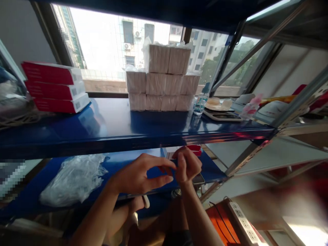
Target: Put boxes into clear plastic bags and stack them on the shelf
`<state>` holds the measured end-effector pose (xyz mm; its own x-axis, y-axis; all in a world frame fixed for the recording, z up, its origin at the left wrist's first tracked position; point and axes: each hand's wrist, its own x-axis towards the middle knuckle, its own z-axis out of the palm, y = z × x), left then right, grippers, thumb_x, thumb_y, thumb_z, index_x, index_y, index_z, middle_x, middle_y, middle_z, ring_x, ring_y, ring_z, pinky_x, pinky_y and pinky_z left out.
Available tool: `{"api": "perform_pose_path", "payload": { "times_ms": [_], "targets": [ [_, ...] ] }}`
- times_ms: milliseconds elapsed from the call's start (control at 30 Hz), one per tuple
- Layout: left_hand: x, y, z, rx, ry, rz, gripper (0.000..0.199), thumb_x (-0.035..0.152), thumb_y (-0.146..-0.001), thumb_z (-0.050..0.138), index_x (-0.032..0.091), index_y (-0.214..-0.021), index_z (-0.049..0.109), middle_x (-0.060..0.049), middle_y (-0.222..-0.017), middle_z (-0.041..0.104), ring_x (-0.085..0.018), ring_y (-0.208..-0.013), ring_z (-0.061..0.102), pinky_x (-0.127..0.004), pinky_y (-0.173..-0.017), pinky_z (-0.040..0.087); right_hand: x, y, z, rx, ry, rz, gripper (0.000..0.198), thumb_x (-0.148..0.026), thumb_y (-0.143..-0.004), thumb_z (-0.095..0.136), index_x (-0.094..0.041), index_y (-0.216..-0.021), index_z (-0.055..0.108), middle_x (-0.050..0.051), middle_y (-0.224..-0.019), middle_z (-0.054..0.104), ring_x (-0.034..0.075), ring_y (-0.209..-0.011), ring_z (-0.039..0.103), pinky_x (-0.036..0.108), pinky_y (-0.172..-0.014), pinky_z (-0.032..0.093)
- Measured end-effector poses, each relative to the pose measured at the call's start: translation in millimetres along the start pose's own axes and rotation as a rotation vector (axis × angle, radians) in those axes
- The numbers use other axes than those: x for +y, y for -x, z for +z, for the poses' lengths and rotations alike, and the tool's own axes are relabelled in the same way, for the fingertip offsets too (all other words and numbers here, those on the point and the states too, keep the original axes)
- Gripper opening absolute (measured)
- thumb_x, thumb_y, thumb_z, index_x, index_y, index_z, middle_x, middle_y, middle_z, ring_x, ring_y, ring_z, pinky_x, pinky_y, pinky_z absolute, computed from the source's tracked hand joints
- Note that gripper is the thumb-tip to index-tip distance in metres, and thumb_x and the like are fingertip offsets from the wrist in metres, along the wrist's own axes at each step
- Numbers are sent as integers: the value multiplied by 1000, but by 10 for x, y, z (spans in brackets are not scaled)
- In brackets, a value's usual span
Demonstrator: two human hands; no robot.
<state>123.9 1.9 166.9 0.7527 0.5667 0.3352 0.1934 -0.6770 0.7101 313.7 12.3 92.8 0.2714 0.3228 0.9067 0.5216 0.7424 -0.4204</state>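
**Red-and-white box (169, 152) beyond the right hand (189, 164)**

Head view: the box, partly hidden on the lower shelf (125, 158), lies at twelve o'clock from the right hand, the nearer; long axis unclear. Left hand (139, 173): thumb and forefinger parted. Right: curled, grip untellable.

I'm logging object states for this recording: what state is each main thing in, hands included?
Left hand: open, close to the right hand, contact unclear
Right hand: curled; whether holding anything, unclear
Red-and-white boxes: stacked, look shut
Wrapped bundles: stacked in three tiers
Clear plastic: crumpled
Bottle: upright
Power strip: on or off, cannot tell
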Motion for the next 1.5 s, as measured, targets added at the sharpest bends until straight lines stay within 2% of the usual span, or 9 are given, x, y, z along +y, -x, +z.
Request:
{"api": "perform_pose_path", "payload": {
  "times_ms": [133, 267, 433, 633, 900, 1000, 1200, 1333, 1500],
  "targets": [
    [-942, 46, 421, 100, 83, -204, 25, 40, -97, 61, 27, -112, 76, -3, -107, 80, -24, -100, 76, -33, -93, 59, 703, 566, 107, -14, 247, 316, 28, -35, -99, 46, -24, -76, 57, 3, -68, 64, 21, -63, 61, 34, -64, 47],
    [-1975, 190, 749, 335, 58, -383, 29, 43, -99, 55, 25, -110, 75, -6, -109, 79, -25, -104, 75, -37, -92, 59, 1389, 801, 184, -165, 517, 484, 34, -49, -89, 56, -21, -106, 63, 16, -112, 69, 36, -110, 61, 51, -93, 49],
    [-2609, 522, 972, 578, -93, -521, 29, 38, -96, 55, 23, -113, 73, -10, -120, 75, -28, -116, 70, -45, -100, 57, 1736, 1073, 290, -305, 695, 520, 47, -44, -82, 66, -18, -121, 62, 27, -140, 53, 51, -135, 41, 70, -102, 38],
    [-2600, 781, 1008, 682, -21, -486, 25, 35, -97, 54, 24, -110, 73, -9, -113, 77, -26, -107, 72, -43, -99, 58, 1287, 1434, 775, -474, 367, 334, 19, -28, -95, 51, -24, -105, 67, 15, -118, 65, 34, -123, 56, 54, -105, 45],
    [-2536, 914, 954, 789, 85, -530, 24, 33, -98, 51, 22, -104, 72, -8, -110, 77, -23, -103, 73, -36, -92, 59, 883, 1935, 1399, -564, 80, 589, 18, -30, -92, 54, -23, -93, 70, 8, -96, 75, 27, -98, 68, 41, -91, 53],
    [-2540, 982, 929, 858, 130, -556, 26, 29, -98, 49, 20, -108, 70, -10, -114, 76, -23, -108, 72, -37, -96, 58, 809, 1974, 1527, -591, 24, 652, 20, -31, -91, 54, -22, -97, 71, 7, -94, 76, 26, -92, 70, 39, -86, 55],
    [-2376, 1367, 755, 843, 172, -539, 23, 30, -96, 56, 21, -110, 71, -9, -118, 75, -22, -112, 72, -36, -100, 58, 749, 1970, 1544, -752, -24, 525, 19, -32, -92, 56, -22, -96, 72, 7, -94, 76, 25, -92, 70, 37, -87, 54],
    [-2216, 1758, 318, 873, -131, -624, 25, 31, -99, 51, 23, -112, 71, -9, -119, 74, -24, -112, 70, -37, -99, 57, 744, 1960, 1523, -781, -10, 480, 18, -31, -92, 56, -23, -93, 72, 7, -93, 76, 25, -91, 70, 38, -85, 54],
    [-2284, 2157, -188, 670, -729, -1074, 36, 37, -91, 65, 20, -122, 69, -15, -123, 71, -37, -123, 59, -46, -104, 47, 738, 1959, 1520, -778, 4, 483, 21, -34, -94, 56, -23, -91, 73, 7, -91, 75, 25, -87, 70, 37, -81, 54]
  ]
}}
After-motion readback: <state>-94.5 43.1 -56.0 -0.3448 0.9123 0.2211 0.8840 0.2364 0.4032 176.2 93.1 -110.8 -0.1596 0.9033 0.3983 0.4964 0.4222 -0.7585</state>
